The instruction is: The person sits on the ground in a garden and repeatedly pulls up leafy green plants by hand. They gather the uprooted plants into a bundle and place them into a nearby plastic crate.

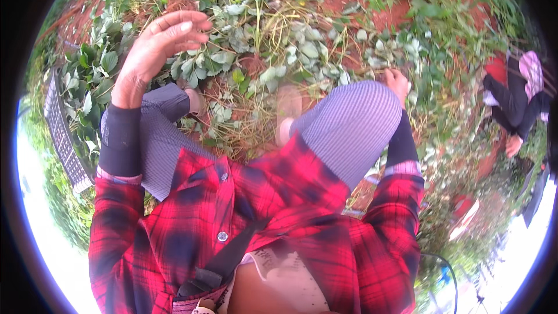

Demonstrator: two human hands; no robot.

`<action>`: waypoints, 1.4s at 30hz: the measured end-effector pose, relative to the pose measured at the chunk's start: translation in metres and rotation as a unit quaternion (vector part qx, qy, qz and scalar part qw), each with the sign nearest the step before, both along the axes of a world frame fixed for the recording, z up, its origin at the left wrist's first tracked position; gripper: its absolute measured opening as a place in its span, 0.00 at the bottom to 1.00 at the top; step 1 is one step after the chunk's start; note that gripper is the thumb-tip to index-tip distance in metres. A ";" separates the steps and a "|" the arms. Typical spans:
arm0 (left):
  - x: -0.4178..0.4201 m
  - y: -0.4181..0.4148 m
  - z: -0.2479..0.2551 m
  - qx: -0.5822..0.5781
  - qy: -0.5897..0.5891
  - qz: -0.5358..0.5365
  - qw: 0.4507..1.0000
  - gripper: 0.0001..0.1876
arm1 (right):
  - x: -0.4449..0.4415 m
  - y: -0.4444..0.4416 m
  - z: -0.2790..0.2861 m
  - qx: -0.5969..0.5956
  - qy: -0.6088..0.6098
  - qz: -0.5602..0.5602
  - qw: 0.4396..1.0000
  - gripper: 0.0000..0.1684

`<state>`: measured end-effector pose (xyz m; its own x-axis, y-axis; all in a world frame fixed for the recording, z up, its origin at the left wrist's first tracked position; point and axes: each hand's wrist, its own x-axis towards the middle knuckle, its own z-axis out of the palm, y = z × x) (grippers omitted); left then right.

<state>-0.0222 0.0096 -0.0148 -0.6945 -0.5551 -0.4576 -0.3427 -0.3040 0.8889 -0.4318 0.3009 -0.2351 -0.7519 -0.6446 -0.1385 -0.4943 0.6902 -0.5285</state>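
My left hand [163, 43] is raised over the ground at the upper left. Its fingers are slightly bent and apart, with nothing in them. Below and beyond it lie uprooted strawberry plants [213, 63] with grey-green leaves. A clump of reddish roots [181, 5] shows just past the fingers. My right hand [396, 83] is low by the outer side of my right knee, close to leaves and dry stems. The knee and sleeve partly cover it, and whether its bent fingers grip anything is unclear.
On the left, a dark plastic crate [65, 135] holds leafy green plants [89, 100]. Another person [514, 96] crouches at the far right. Loose leaves and stems cover much of the red soil [392, 13]. My bent knees [353, 117] flank the space before me.
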 end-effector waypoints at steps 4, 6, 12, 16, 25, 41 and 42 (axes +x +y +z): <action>0.004 0.002 0.002 0.017 0.010 0.005 1.000 0.20 | -0.004 -0.103 -0.047 -0.008 0.068 0.173 0.983 0.16; 0.004 0.005 0.009 0.022 0.001 0.010 1.000 0.20 | 0.003 -0.139 -0.064 -0.009 0.098 0.232 0.968 0.19; 0.002 0.003 0.011 0.044 -0.002 0.011 0.999 0.20 | 0.021 -0.170 -0.094 0.154 0.031 0.279 0.947 0.14; 0.000 -0.001 0.000 0.030 -0.027 -0.021 0.999 0.18 | 0.038 -0.165 -0.050 -0.009 -0.080 0.218 0.973 0.10; -0.095 0.002 -0.054 -0.562 -0.016 -0.211 0.800 0.16 | 0.062 -0.151 0.115 -0.247 -0.497 0.063 0.829 0.05; -0.164 0.052 -0.059 -0.282 -0.054 -0.216 0.933 0.10 | 0.058 -0.119 0.129 -0.126 0.119 -0.032 0.984 0.10; -0.160 0.043 -0.052 -0.325 -0.075 -0.199 0.921 0.10 | 0.035 -0.115 0.123 -0.186 0.074 -0.087 0.976 0.11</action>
<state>-0.1821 0.0530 -0.0670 -0.8586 -0.4600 -0.2262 -0.4459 0.4525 0.7723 -0.3971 0.1858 -0.1119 -0.8481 -0.4910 0.1989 -0.4771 0.5449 -0.6895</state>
